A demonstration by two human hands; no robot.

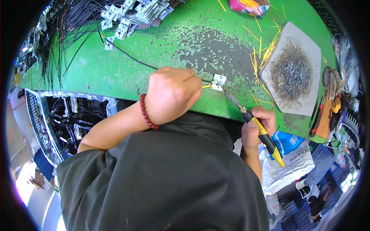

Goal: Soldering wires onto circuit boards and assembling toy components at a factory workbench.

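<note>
My left hand (171, 92), a red bead bracelet at its wrist, is closed just left of a small white circuit board (219, 82). A thin black cable (133, 57) runs from the upper left to this hand and comes out on its other side at the board. Beside it a thin yellow wire (206, 86) pokes out of the same fingers; their tips are hidden. In my right hand (259, 125) is a yellow-and-black soldering iron (263, 135), held near its front end. Its metal tip points up-left at the board's lower edge, touching or almost touching it.
Many similar boards (135, 17) with black cables heap up at the far left. On the right a stone-like slab (295, 69) carries grey metal scraps, with loose yellow wires (269, 50) along it. Hand tools (327, 100) lie at the right edge. A lined crate (67, 119) stands lower left.
</note>
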